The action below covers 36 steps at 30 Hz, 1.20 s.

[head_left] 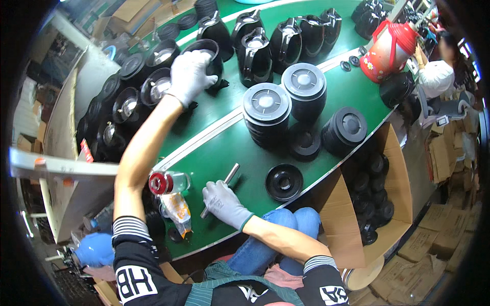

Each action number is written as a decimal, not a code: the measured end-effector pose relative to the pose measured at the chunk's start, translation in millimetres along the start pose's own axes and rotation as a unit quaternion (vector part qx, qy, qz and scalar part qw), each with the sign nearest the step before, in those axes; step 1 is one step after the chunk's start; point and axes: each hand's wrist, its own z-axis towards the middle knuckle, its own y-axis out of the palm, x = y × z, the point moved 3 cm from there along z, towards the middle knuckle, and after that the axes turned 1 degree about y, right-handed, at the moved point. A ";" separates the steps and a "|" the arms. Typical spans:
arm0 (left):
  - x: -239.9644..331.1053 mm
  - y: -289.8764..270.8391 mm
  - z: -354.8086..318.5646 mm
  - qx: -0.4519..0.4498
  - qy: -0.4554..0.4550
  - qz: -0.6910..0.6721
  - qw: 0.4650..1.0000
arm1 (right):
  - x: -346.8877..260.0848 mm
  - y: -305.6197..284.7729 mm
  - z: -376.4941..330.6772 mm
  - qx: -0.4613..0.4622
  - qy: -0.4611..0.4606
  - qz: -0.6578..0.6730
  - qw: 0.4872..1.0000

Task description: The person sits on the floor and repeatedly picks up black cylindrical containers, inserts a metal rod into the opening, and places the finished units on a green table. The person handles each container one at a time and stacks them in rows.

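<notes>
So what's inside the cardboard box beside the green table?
The cardboard box holds a heap of round black discs like those stacked on the green table. Its bottom is covered by the heap and deep shadow.

A black, round-bodied plastic jug shell (206, 58) with an open top stood upright at the far left of the green surface (224, 148), gripped at its rim. A slim, silvery metal rod (224, 184) lay slanted on the near part of the surface, its lower end under a palm.
</notes>
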 end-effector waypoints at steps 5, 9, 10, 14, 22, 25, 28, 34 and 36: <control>1.2 22.1 -15.8 0.021 -0.090 0.036 0.995 | -5.0 -0.5 -9.0 -0.029 -0.020 -0.005 0.999; 1.2 6.7 -28.0 0.017 -0.098 0.033 0.994 | -11.4 -39.6 -33.5 0.040 -0.030 0.021 0.999; 3.9 -8.1 -35.0 0.068 -0.093 0.028 0.993 | -10.3 -54.2 -42.3 0.098 -0.025 0.029 0.994; 21.0 -85.8 -81.5 0.069 -0.051 0.048 0.995 | -7.3 -112.4 -92.9 0.210 0.024 0.122 0.970; 79.8 -288.5 -207.9 0.097 0.191 -0.083 0.973 | 19.4 -235.9 -104.5 0.377 -0.002 0.106 0.920; 107.9 -316.7 -251.1 0.035 0.201 -0.180 0.962 | 2.0 -242.8 -114.5 0.261 -0.108 0.226 0.932; 129.7 -306.6 -299.4 -0.002 0.195 -0.256 0.947 | -32.3 -221.6 -161.0 0.227 -0.058 0.307 0.922; 186.8 -248.3 -415.8 0.023 -0.023 -0.382 0.924 | -73.7 -178.1 -252.3 0.317 0.212 0.497 0.779; 206.5 -226.3 -439.3 0.086 -0.038 -0.414 0.905 | -80.8 -171.0 -260.7 0.284 0.288 0.547 0.733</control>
